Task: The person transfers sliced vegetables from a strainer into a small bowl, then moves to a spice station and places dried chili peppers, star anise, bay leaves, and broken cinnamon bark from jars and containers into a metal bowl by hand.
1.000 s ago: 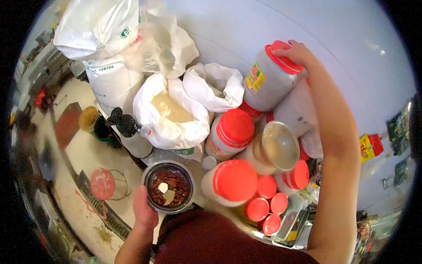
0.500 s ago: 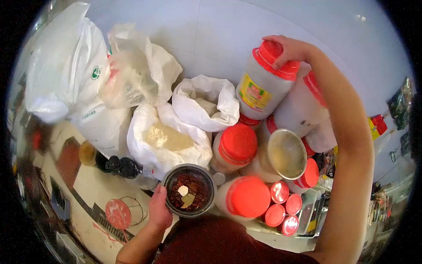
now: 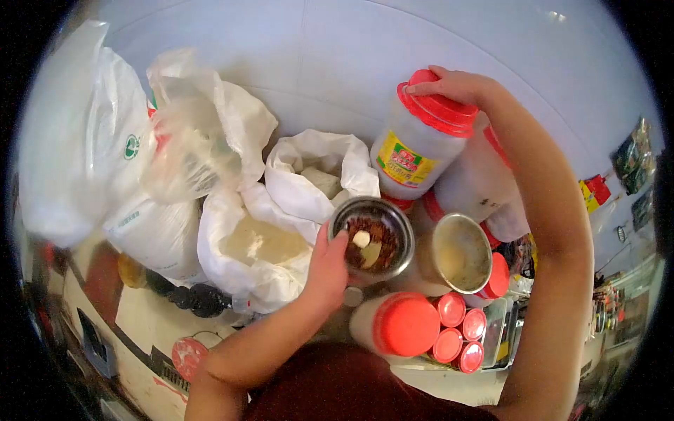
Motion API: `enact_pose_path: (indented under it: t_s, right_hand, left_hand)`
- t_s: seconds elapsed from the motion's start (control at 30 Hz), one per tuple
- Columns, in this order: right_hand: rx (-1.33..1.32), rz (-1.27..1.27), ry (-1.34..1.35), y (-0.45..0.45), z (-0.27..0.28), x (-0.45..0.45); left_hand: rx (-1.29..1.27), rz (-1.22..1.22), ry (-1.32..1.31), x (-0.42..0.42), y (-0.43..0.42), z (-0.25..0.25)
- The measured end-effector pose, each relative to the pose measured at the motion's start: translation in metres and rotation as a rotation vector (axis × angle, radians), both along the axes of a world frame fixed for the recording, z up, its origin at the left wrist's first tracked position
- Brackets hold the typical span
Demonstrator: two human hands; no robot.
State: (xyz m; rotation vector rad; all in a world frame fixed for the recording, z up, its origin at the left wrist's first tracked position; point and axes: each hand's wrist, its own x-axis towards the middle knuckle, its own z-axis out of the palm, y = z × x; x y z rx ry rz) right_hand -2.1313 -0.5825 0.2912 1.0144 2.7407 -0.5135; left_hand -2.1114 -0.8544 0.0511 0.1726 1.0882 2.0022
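Note:
My left hand [image 3: 328, 263] grips the rim of a metal bowl [image 3: 405, 261] from its left side. Dark red dried spices [image 3: 382, 235], a pale round piece [image 3: 361, 239] and a leaf-like piece [image 3: 371, 255] lie in it. The bowl hides most of a jar behind it. Higher up, my right hand [image 3: 453, 85] curls over the red lid [image 3: 449, 121] of a large, tilted plastic jar [image 3: 425, 151] with a yellow label; part of the lid is covered by the fingers.
Open white sacks, one with pale powder [image 3: 263, 241], stand left of the bowl. A metal container [image 3: 460, 256] is to its right. Another red-lidded jar [image 3: 404, 324] and several small red-lidded cans [image 3: 449, 345] sit nearer me. Full plastic bags [image 3: 126, 175] are far left.
My left hand has carried the bowl up and to the right, in front of a red-lidded jar. My right hand has shifted slightly left with the labelled jar's lid. The view has moved a little.

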Motion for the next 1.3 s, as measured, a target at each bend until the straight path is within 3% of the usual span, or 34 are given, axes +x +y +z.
enact_pose_path:
  t_s: [0.13, 0.3, 0.4, 0.73, 0.8, 0.9, 1.3]
  right_hand:
    - [0.0, 0.002, 0.028, 0.029, -0.015, -0.002]
    - [0.301, -0.04, 0.048, 0.015, -0.021, -0.005]
    - [0.269, -0.011, 0.056, 0.016, -0.021, -0.004]
    - [0.301, 0.103, -0.01, 0.029, -0.011, 0.002]
    - [0.133, 0.126, -0.099, 0.025, 0.0, 0.002]
    - [0.085, 0.143, -0.136, 0.025, 0.005, -0.001]
    - [0.112, 0.29, -0.023, 0.037, 0.0, 0.007]
  left_hand:
    - [-0.022, 0.043, 0.074, -0.014, 0.058, -0.009]
    - [-0.128, 0.207, 0.22, -0.026, 0.092, -0.012]
    - [-0.125, 0.215, 0.293, -0.025, 0.097, -0.002]
    - [-0.031, 0.199, 0.062, -0.012, 0.101, 0.031]
    - [-0.116, 0.157, 0.088, -0.013, 0.099, 0.027]
    - [-0.163, 0.172, 0.012, -0.012, 0.102, 0.03]
    - [-0.209, 0.098, -0.06, -0.013, 0.105, 0.037]
